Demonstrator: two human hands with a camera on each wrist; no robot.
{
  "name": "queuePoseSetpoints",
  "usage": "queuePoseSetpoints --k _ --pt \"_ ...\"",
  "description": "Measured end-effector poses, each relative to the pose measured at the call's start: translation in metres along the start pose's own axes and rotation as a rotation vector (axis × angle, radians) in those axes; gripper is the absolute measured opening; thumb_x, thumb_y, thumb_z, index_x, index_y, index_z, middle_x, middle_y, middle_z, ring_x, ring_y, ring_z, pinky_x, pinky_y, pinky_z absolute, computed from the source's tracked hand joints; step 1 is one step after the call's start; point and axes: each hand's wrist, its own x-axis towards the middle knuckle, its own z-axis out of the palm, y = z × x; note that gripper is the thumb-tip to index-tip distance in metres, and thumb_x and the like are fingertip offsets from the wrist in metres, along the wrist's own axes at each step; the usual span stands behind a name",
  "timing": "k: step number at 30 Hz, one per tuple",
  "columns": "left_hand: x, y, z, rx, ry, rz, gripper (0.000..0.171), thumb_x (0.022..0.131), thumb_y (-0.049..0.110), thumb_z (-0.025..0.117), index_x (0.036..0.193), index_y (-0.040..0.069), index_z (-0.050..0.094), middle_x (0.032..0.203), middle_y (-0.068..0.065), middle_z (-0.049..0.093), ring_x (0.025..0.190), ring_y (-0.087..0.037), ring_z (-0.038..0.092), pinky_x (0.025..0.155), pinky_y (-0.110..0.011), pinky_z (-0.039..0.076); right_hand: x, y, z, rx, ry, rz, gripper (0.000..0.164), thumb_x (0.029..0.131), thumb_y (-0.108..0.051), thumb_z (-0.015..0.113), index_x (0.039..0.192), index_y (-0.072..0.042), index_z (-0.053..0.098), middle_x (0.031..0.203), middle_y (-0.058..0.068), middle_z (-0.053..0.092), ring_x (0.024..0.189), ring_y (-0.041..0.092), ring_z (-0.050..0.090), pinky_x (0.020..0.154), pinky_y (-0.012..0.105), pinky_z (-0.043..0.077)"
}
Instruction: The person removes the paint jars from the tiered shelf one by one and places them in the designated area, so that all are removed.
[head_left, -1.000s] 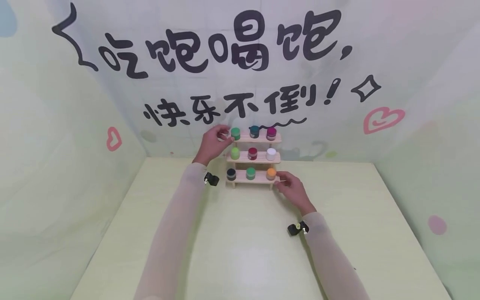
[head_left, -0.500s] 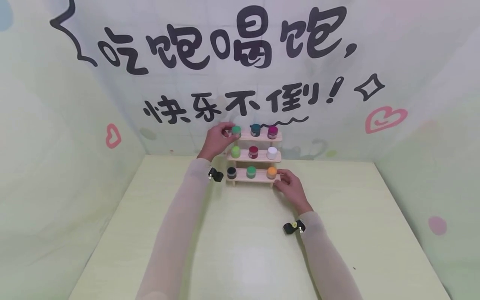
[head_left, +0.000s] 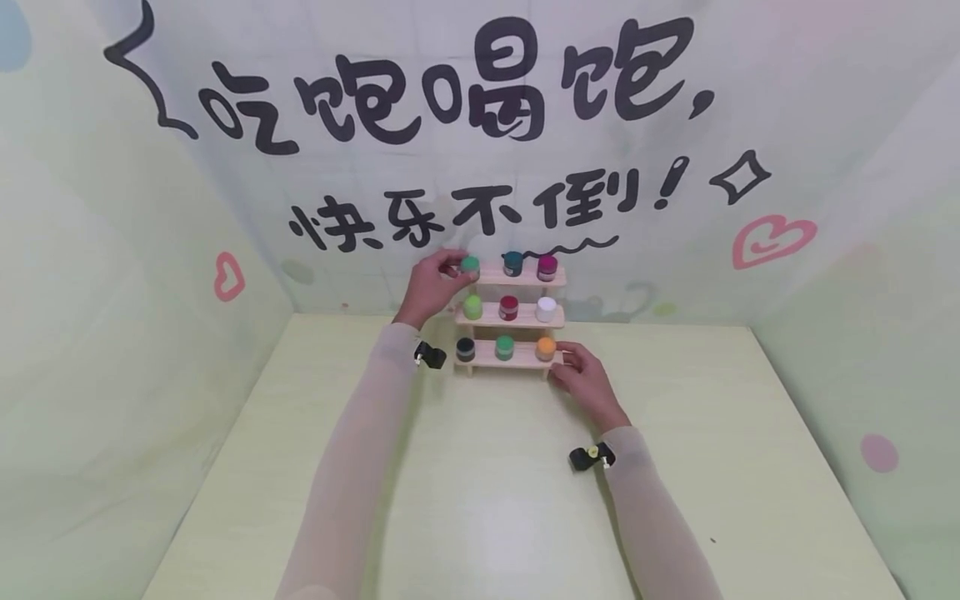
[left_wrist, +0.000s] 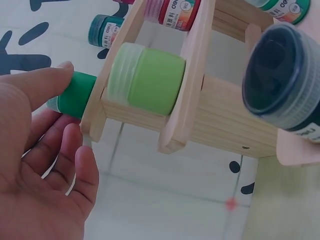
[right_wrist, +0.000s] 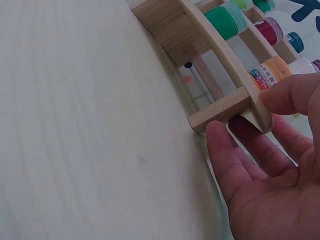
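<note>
A three-tier wooden rack (head_left: 527, 317) stands against the back wall with small paint jars on each shelf. My left hand (head_left: 429, 288) is at the top shelf's left end and pinches a green paint jar (left_wrist: 79, 95) between thumb and fingers. At the bottom shelf's right end, my right hand (head_left: 589, 385) grips the rack, thumb on the shelf edge and fingers underneath. Right beside that thumb sits an orange paint jar (right_wrist: 271, 73). Below the pinched jar, a light green jar (left_wrist: 150, 79) rests on the middle shelf.
Other jars on the rack include a dark red jar (head_left: 508, 307), a white jar (head_left: 546, 309) and a near-black jar (head_left: 466, 349). The pale table (head_left: 487, 483) reaches toward me. A printed cloth wall (head_left: 652, 242) closes the back.
My left hand has shifted slightly right, its thumb now further over the green jar's front. My right hand keeps its grip on the rack, and the head view has moved a little.
</note>
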Motion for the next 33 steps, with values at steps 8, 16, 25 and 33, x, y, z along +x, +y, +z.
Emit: queuePoseSetpoints --k 8,16,25,33 --pt "-0.015 -0.006 -0.007 -0.057 -0.007 -0.006 0.047 0.091 0.032 0.085 0.133 0.019 0.069 0.124 -0.004 0.073 0.112 -0.023 0.069 0.101 -0.043 0.058 -0.003 0.003 -0.003 -0.035 -0.017 0.029 0.051 0.103 -0.015 0.065 0.152 -0.014 0.052 0.152 0.019 0.060 0.120 0.026 0.071 0.097 0.032 0.062" --pt "-0.039 -0.014 -0.015 -0.057 -0.010 0.020 0.045 0.091 0.035 0.085 0.130 0.016 0.071 0.121 -0.005 0.075 0.114 -0.021 0.069 0.095 -0.040 0.059 -0.002 0.002 -0.003 0.010 -0.052 0.016 0.050 0.105 -0.012 0.063 0.153 -0.014 0.050 0.151 0.021 0.061 0.122 0.027 0.071 0.096 0.032 0.062" --pt "-0.056 -0.020 -0.027 -0.057 0.001 0.033 0.046 0.091 0.036 0.085 0.129 0.016 0.071 0.121 -0.004 0.075 0.114 -0.021 0.069 0.092 -0.038 0.059 0.002 -0.002 -0.003 0.017 -0.039 0.026 0.050 0.105 -0.010 0.062 0.154 -0.012 0.050 0.147 0.024 0.062 0.126 0.032 0.069 0.101 0.038 0.060" --pt "-0.075 -0.038 -0.039 -0.008 0.010 -0.015 0.048 0.093 0.033 0.083 0.136 0.017 0.069 0.127 -0.004 0.074 0.117 -0.021 0.068 0.094 -0.039 0.059 0.000 -0.004 -0.001 0.040 -0.038 0.059 0.052 0.105 -0.011 0.065 0.155 -0.012 0.050 0.148 0.023 0.062 0.118 0.019 0.072 0.097 0.030 0.061"
